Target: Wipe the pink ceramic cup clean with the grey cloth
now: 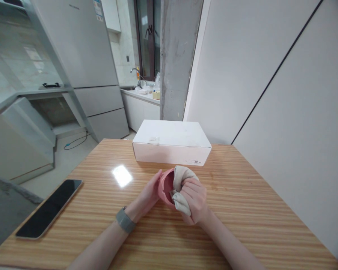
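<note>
A pink cup, its opening tilted toward me, is held over the middle of the wooden table. My left hand wraps round the cup's left side, with a grey band on the wrist. In my right hand, closed in a fist, is a bunched off-white cloth. Part of that cloth lies over the cup's right rim and reaches its mouth. My right fingertips are hidden behind the cloth and the hand itself.
A white cardboard box stands beyond the cup on the wooden table. To the left a dark-screened phone lies near the table's edge. A white wall borders the right side. Behind are a fridge and a sink counter.
</note>
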{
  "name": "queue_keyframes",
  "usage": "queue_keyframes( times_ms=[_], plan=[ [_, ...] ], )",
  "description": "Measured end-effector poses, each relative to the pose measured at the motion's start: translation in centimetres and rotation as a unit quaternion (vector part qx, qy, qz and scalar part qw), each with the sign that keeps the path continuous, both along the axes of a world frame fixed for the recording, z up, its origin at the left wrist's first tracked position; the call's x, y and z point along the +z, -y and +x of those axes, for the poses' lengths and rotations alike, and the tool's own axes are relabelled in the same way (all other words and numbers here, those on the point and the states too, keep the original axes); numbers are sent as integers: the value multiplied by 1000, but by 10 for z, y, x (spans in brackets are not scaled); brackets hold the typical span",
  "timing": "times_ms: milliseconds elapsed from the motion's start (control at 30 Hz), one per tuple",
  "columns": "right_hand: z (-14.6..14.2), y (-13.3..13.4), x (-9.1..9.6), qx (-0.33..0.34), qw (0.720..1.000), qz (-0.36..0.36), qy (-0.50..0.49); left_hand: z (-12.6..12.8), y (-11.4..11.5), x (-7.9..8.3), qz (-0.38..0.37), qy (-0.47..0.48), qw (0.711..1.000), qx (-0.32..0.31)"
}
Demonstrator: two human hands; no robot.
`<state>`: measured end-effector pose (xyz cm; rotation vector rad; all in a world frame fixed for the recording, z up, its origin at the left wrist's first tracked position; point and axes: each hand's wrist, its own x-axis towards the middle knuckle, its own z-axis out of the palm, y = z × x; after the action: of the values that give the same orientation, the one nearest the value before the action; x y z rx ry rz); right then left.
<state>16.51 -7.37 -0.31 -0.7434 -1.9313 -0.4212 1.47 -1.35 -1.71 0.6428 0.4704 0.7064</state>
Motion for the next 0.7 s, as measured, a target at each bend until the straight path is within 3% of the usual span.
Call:
queue_keyframes(
  times_ms=[100,333,533,700],
  plan=[
    [0,2,1,12,1000,0,15,-3,-1,0,-2,-8,1000,-11],
    [6,4,1,13,1000,-14,14,-14,-1,4,-10,-57,992,-109],
    [10,-1,1,9,1000,-12,4,-7,2,1,5,-61,998,-26],
    [10,-5,-5,-43,999,-18,2,-1,6,4,-3,-10,1000,-15]
  ],
)
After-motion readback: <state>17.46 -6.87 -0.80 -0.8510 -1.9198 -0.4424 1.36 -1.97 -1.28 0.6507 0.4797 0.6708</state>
